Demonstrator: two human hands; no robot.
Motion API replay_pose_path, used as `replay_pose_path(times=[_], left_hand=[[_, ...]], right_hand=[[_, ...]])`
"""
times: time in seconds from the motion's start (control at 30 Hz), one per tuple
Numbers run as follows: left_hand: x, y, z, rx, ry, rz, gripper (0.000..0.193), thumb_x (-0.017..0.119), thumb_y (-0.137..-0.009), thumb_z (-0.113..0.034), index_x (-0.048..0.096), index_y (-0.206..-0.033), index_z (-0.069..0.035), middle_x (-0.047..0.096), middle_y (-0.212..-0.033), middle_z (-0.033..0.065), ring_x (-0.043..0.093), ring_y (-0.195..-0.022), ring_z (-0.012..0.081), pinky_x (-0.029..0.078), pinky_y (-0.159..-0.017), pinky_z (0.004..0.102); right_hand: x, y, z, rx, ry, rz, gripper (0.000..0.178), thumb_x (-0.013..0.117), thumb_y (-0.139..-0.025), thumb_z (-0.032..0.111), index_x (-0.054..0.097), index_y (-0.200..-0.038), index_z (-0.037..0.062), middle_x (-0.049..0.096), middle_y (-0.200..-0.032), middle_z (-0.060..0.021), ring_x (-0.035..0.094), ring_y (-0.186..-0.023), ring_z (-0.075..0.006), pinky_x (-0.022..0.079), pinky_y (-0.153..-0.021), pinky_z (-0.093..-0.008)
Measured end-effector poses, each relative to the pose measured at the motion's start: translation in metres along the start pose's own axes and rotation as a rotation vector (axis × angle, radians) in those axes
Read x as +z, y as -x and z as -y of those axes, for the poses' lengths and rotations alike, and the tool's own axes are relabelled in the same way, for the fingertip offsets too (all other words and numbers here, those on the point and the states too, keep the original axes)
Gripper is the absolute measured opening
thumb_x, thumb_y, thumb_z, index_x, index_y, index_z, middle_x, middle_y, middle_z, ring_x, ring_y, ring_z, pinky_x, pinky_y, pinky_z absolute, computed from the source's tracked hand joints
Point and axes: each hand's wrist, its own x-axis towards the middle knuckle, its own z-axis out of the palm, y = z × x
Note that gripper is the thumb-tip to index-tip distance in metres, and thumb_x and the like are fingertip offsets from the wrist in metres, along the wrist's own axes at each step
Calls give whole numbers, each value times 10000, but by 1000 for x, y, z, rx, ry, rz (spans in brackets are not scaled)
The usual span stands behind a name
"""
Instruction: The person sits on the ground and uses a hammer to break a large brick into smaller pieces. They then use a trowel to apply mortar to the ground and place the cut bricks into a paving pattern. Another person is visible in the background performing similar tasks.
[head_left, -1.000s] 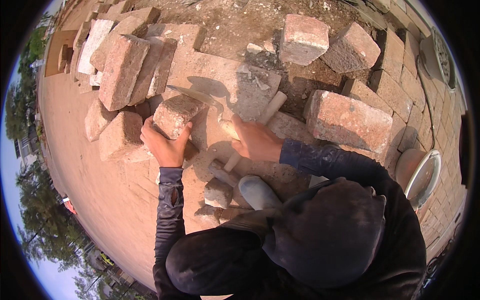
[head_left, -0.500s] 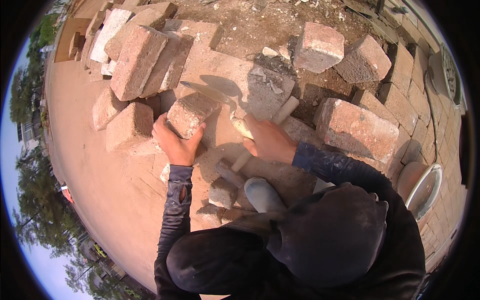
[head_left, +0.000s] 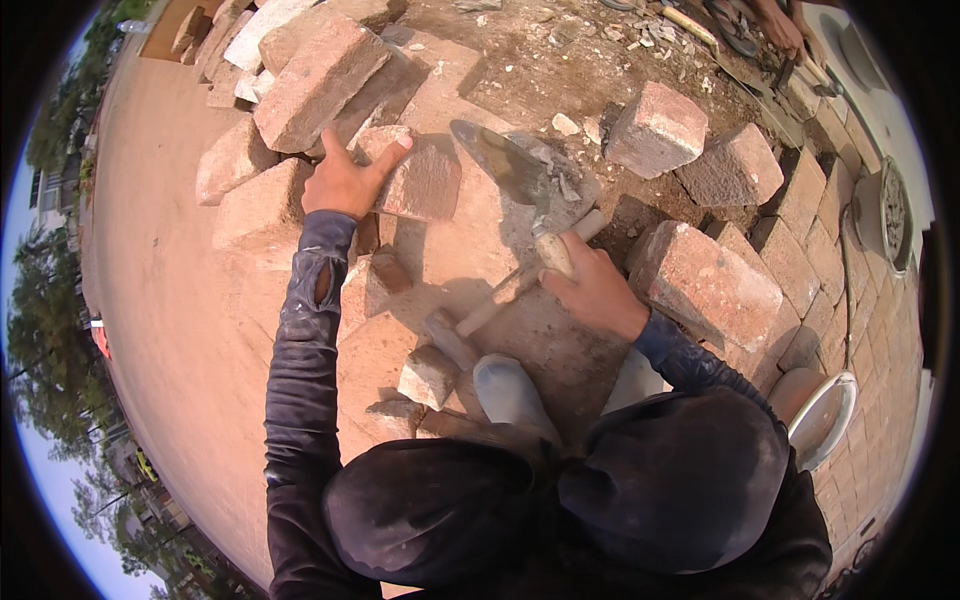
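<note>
My left hand [head_left: 343, 187] grips a reddish paving brick [head_left: 424, 182] by its left side, the thumb lying across its upper edge. Some of its fingers are hidden behind the brick. My right hand [head_left: 596, 288] is wrapped round the pale handle of a pointed trowel [head_left: 497, 160]. The trowel's blade points away to the upper left, beside the brick, over a slab with grey mortar scraps on it. Below the right hand lies a mallet [head_left: 508, 290], its handle running diagonally along the ground.
Stacked bricks [head_left: 322, 85] stand at upper left, beside my left hand. More bricks [head_left: 705, 280] sit to the right. Two buckets [head_left: 825, 420] [head_left: 885, 215] stand on the paving at far right. Another person's hand [head_left: 782, 30] shows at top right. A broken brick [head_left: 428, 376] lies near my shoe.
The brick has turned and moved slightly away with my left hand. The trowel has moved right, its blade swinging from pointing left to pointing farther away. Another person's hand has come into view.
</note>
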Motion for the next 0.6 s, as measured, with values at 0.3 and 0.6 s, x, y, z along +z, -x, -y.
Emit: replay_pose_path(times=[0.3, 0.6], left_hand=[[2, -9, 0, -217, 479, 391, 739, 531, -919, -650, 629, -1183, 33, 714, -750, 174, 671, -488, 219, 515, -427, 318], [7, 17, 45, -78, -119, 267, 854, 401, -935, -731, 734, -916, 55, 665, -977, 353, 644, -1038, 473, 493, -905, 495]], right_hand=[[-13, 16, -6, 32, -36, -54, 475, 655, -891, 239, 502, -1237, -48, 655, -879, -288, 682, -826, -423, 503, -715, -457], [-4, 22, -13, -1, -34, -96, 447, 662, -900, 237, 512, -1209, -49, 652, -868, -265, 681, -786, -381, 497, -691, -446]])
